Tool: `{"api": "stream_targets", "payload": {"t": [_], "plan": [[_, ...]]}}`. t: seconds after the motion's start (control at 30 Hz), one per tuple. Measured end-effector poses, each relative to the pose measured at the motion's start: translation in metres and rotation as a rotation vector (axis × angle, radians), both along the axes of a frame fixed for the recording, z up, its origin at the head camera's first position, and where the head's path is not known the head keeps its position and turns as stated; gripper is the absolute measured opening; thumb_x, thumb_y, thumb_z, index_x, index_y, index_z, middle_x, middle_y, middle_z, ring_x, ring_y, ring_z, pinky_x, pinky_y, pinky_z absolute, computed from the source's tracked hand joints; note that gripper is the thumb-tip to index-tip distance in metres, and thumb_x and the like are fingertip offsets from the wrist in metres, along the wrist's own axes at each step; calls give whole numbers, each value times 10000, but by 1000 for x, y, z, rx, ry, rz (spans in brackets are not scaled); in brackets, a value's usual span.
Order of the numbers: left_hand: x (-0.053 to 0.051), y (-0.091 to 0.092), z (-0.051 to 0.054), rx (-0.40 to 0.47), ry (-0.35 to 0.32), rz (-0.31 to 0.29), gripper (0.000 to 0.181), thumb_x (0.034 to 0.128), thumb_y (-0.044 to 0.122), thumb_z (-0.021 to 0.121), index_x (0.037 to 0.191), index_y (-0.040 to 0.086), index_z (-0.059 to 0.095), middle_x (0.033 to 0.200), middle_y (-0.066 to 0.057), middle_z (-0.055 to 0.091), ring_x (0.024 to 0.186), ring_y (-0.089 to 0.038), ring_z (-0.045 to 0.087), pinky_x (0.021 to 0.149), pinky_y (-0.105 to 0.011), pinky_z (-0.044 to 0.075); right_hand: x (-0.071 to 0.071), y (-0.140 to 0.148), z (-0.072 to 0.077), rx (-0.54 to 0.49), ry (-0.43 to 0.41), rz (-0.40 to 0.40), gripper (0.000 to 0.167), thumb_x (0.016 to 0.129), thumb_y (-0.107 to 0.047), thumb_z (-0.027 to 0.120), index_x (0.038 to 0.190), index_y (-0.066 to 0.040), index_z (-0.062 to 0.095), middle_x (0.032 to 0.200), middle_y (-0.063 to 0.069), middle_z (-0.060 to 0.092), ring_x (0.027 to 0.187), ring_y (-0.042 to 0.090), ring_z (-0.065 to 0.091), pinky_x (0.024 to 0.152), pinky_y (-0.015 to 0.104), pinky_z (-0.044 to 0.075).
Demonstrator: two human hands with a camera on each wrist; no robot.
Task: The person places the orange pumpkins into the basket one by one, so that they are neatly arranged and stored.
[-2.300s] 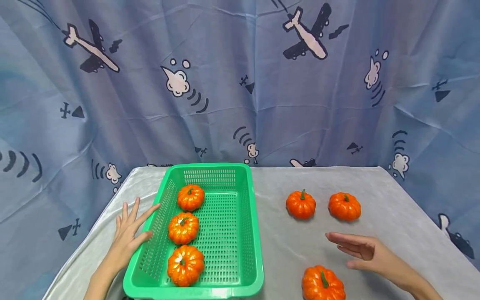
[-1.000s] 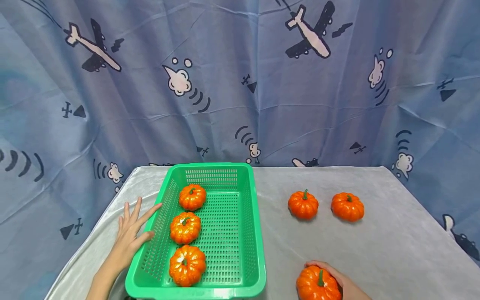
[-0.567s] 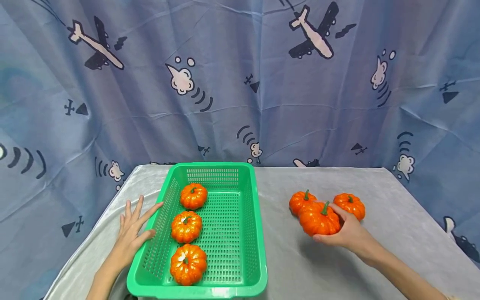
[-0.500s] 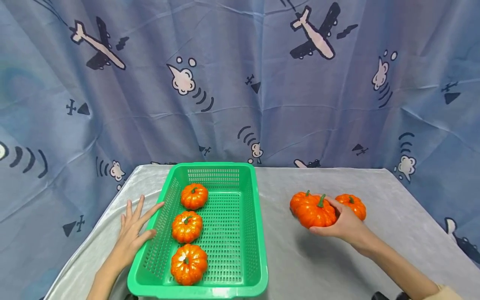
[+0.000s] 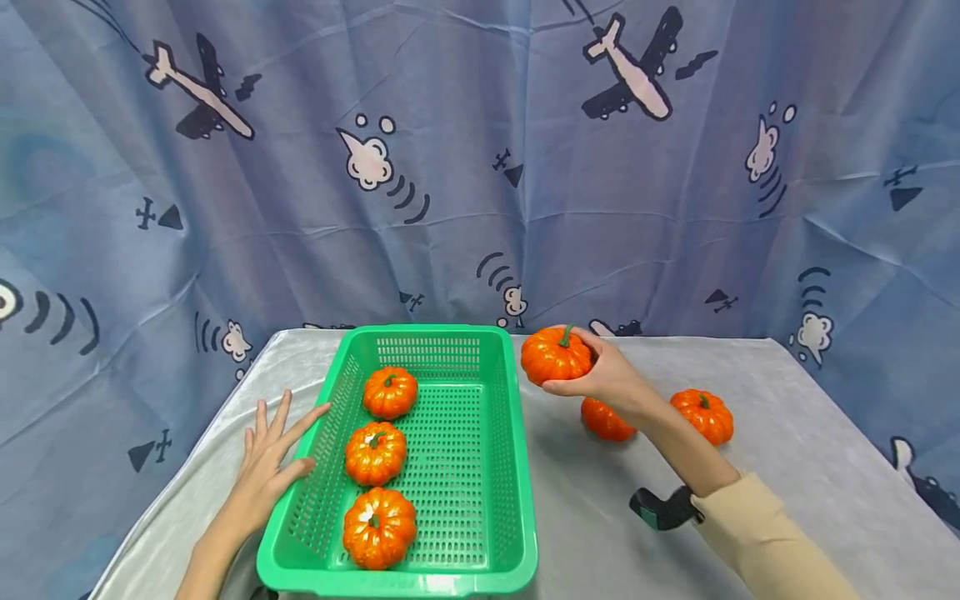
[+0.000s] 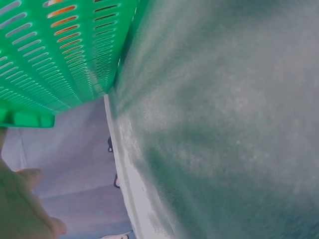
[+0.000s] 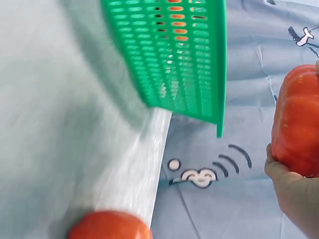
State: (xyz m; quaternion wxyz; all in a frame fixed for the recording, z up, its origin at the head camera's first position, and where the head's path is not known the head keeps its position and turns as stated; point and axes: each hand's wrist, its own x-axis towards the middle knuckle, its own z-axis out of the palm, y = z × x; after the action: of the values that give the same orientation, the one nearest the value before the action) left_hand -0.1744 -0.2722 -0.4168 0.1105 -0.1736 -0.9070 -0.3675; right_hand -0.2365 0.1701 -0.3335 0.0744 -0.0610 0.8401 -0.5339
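My right hand [image 5: 617, 379] grips an orange pumpkin [image 5: 556, 357] in the air, just right of the far right corner of the green basket [image 5: 523, 500]. In the right wrist view the held pumpkin [image 7: 299, 122] is at the right edge, with part of my hand [image 7: 295, 195] under it. Three pumpkins stand in a column along the basket's left side: far [image 5: 390, 392], middle [image 5: 376, 454] and near [image 5: 379, 529]. My left hand [image 5: 262, 467], fingers spread, rests at the basket's left rim. The left wrist view shows that hand [image 6: 22, 204] below the basket's slotted wall [image 6: 75, 55].
Two more pumpkins lie on the grey cloth right of the basket, one [image 5: 606, 419] partly behind my right forearm, the other [image 5: 703, 417] further right. A black strap [image 5: 663, 508] shows at my right sleeve. A patterned curtain [image 5: 450, 167] hangs behind the table.
My right hand took hold of the near pumpkin on the cloth, lifted it, and carried it away from me and left toward the basket. The left hand has stayed at the rim.
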Motion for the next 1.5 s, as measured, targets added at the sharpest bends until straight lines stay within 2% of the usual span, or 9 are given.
{"api": "stream_targets", "payload": {"t": [0.13,0.27,0.43,0.7,0.8,1.03,1.2,1.5], "plan": [[0,-1,0,5,-12,0,571,913,285,516,1472,255,408,1583,-206,-2,1396,-428,-210,979,-736,-152,-14,-21,-4,-98,32,50,832,754,-220,809,1449,-95,369,1340,147,489,1141,319,501,919,398,485],[-1,-1,0,4,-14,1,571,914,285,510,1474,261,403,1584,-201,-2,1397,-422,-213,978,-735,-156,-23,-38,-5,-168,36,75,856,748,-161,803,1463,-68,342,1352,147,472,1150,319,485,912,383,493],[-4,1,0,9,-3,-9,566,917,279,503,1473,255,406,1583,-202,12,1397,-429,-205,973,-746,-144,-29,-52,-9,-240,23,124,827,735,-113,806,1443,-91,380,1350,137,469,1151,314,481,913,380,493],[-9,7,2,21,-20,-32,574,911,279,500,1476,263,400,1585,-191,26,1402,-413,-207,977,-743,-145,-47,-58,-29,-281,60,238,777,722,-53,803,1405,-136,442,1328,119,489,1135,297,491,898,382,499],[-9,7,2,20,-26,-30,583,903,271,507,1476,270,399,1585,-192,28,1404,-410,-204,979,-742,-143,-57,-63,-37,-269,87,301,773,717,-57,810,1396,-125,448,1298,122,510,1124,294,500,896,386,502],[-10,5,-2,25,-41,-22,596,902,231,504,1484,271,383,1587,-184,16,1401,-406,-216,983,-729,-159,-71,-92,-40,-183,146,387,709,692,-84,837,1322,-125,517,1203,79,576,1062,247,556,867,366,520],[-7,4,-4,32,-50,-17,591,905,225,501,1483,269,384,1586,-188,18,1395,-424,-217,974,-740,-155,-77,-110,-45,-154,115,405,702,688,-100,839,1314,-110,522,1187,77,593,1032,238,587,841,353,536],[-3,0,-4,42,-48,-4,564,917,266,493,1473,283,401,1584,-196,33,1391,-419,-233,967,-757,-135,-83,-124,-48,24,119,405,687,671,-161,837,1276,-92,518,1159,76,574,972,217,585,791,315,540]]}}
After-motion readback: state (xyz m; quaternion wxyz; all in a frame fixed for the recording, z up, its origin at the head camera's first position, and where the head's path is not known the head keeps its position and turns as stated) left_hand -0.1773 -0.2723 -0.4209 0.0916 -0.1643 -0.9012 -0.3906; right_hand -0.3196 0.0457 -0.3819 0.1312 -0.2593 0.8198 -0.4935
